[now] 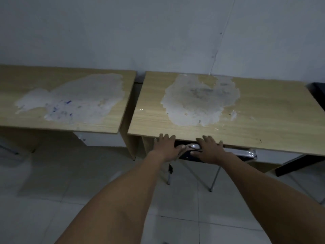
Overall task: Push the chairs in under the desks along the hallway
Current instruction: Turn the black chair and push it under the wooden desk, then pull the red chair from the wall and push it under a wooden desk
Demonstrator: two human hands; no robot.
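You have a single view, from the camera worn on your head. It looks forward and steeply down, facing the wall (158,32) with two desks (263,120) set against it. It sits close: your forearms fill the lower frame. The wide lens bends the desk edges and takes in the floor tiles (52,191) below.

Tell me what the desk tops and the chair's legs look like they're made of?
Right desk top: seemingly board with a pale wood-grain laminate; a large patch has peeled away to a dull grey layer. Left desk top: same look, with a similar worn patch and blue marks. Chair legs: thin, shiny tubes, likely chromed metal. The chair's back under both hands looks dark; its material is unclear.
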